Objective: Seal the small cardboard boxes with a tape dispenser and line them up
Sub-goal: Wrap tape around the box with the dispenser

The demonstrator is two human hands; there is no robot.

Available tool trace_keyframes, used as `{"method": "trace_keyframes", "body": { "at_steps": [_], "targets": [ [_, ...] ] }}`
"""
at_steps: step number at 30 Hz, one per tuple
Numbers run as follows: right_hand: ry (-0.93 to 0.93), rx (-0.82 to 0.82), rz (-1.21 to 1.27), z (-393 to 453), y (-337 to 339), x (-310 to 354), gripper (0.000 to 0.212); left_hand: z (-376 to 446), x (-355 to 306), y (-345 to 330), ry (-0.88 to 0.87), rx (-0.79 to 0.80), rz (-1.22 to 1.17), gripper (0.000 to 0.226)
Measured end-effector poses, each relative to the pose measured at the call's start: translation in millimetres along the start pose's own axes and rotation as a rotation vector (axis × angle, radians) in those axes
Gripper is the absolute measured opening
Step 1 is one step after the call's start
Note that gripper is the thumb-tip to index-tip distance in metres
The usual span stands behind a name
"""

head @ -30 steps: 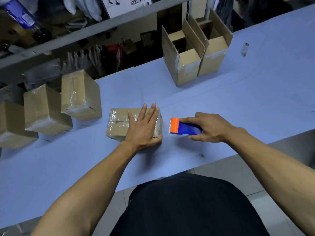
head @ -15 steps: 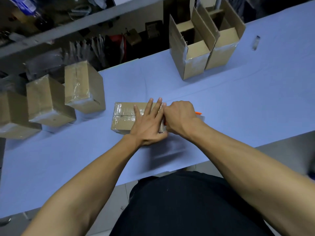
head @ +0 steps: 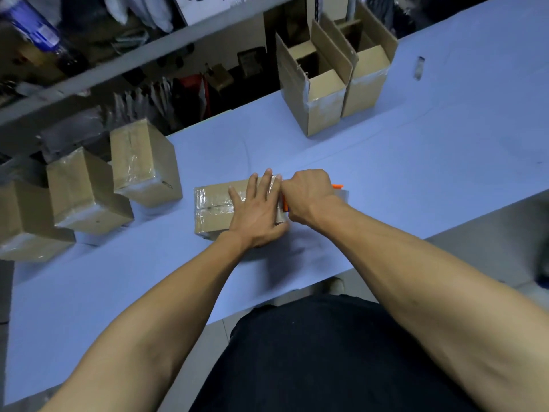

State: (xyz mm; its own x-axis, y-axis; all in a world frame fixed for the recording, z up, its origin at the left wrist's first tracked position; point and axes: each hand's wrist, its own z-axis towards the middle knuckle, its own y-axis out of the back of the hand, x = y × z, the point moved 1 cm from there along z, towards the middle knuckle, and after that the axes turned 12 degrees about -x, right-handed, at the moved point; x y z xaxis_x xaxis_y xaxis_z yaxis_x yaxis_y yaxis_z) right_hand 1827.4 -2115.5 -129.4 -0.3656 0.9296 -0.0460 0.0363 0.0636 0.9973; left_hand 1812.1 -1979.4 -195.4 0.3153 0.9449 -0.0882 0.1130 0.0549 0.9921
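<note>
At the table's near edge: a person in a dark top [head: 326,352] leans over a pale blue table [head: 416,179], both bare forearms reaching in.
Left hand [head: 255,215]: lies flat on a taped cardboard box [head: 214,209], fingers straight and slightly spread, palm pressing the lid.
Right hand [head: 309,197]: fingers curled round a tape dispenser [head: 338,190], knuckles just beside the left fingertips; only an orange tip and a grey edge of the tool show past the fist.
Box under the hands: sits mid-table, glossy tape across its top seam.
Left side, farther back: three sealed boxes [head: 86,191] stand in a row near the table's edge, tape shining on them.
Far side, right of centre: two open boxes [head: 332,84] stand touching, flaps up.
Beyond the table: cluttered shelves [head: 118,55], contents blurred.
</note>
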Motion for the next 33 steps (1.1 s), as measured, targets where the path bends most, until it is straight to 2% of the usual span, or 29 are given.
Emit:
{"method": "trace_keyframes", "body": {
  "at_steps": [10,15,19,23,29,33],
  "targets": [
    [-0.036,-0.046,-0.035,-7.7,-15.2,16.3,0.047,-1.6,-4.1,-1.7,0.063,-0.037,-0.054,0.096],
    [-0.067,-0.012,0.069,-7.8,-11.5,2.1,0.024,-1.6,-9.8,0.5,0.08,-0.031,-0.035,0.091],
    [-0.061,0.055,0.047,4.2,-0.6,-2.1,0.017,-0.4,-8.3,0.6,0.056,-0.026,-0.019,0.089],
    [-0.084,0.05,0.052,16.7,-2.3,3.8,0.005,2.1,-7.6,0.2,0.094,-0.009,-0.043,0.093],
    [-0.031,-0.052,0.034,-3.3,-16.9,6.2,0.022,1.6,-10.0,-1.6,0.11,-0.026,-0.048,0.094],
    [-0.073,-0.059,0.017,-1.1,-23.2,8.4,0.025,1.4,-11.9,-1.4,0.143,-0.028,-0.062,0.095]
  ]
}}
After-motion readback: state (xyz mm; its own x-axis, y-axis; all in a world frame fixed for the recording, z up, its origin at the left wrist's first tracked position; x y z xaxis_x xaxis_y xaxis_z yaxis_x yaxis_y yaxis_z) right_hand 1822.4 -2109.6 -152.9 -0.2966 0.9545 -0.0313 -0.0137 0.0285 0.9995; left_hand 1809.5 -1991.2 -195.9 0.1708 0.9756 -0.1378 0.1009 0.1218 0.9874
